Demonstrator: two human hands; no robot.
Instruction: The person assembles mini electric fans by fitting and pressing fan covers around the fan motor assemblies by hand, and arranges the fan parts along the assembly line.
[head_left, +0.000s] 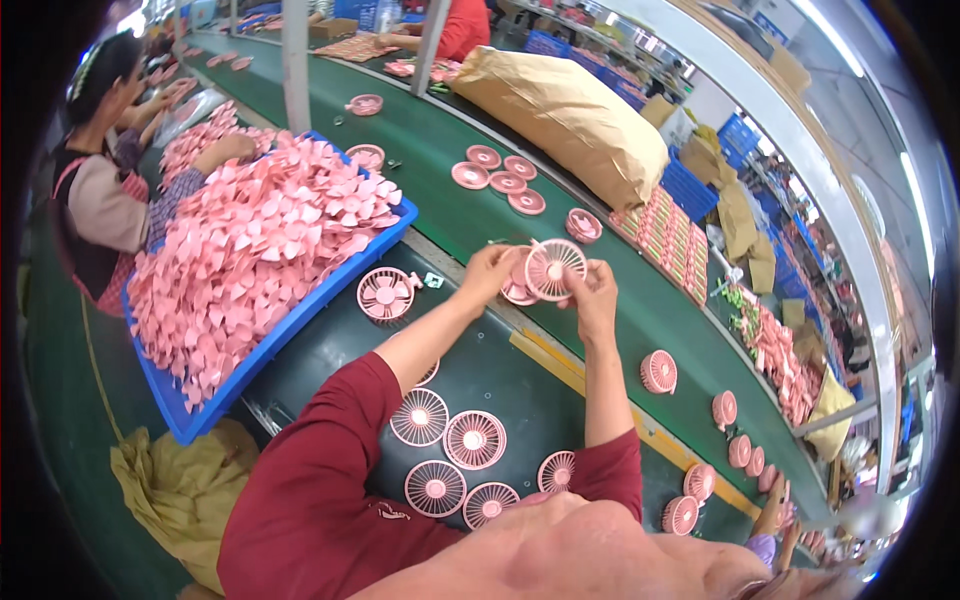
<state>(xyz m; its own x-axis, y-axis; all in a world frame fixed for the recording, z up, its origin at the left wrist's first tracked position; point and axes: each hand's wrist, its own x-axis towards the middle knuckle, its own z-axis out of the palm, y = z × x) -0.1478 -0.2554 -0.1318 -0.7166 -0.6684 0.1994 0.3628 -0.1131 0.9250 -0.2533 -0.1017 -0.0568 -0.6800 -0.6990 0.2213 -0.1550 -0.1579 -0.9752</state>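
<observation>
The right hand (594,296) was closed, thumb and fingers pinching the rim of a pink, round, slatted plastic fan grille (556,268). The left hand (490,272) was nearly closed, its bent fingers at the edge of a pink, round plastic fan housing (517,291), which it appeared to hold. The grille was raised and tilted, partly covering the housing; whether the two touched could not be told. Both were above the far edge of the dark green worktop (320,360), where it met the green conveyor belt (620,300).

Toward the worktop's far left corner lay a pink round fan unit with blades showing (386,295), a small pale-green piece (433,281) just beside it. Nearer the worktop's near edge, between the forearms, loose pink slatted grilles (475,440) lay flat in a cluster. At the worktop's left edge stood a blue plastic tray (330,283) heaped with pink plastic fan blades (260,230); a co-worker's hand (232,150) reached over its far edge. On the belt, five flat pink discs (507,182) sat grouped near its far edge, a brown paper-wrapped bundle (565,120) beyond them.
</observation>
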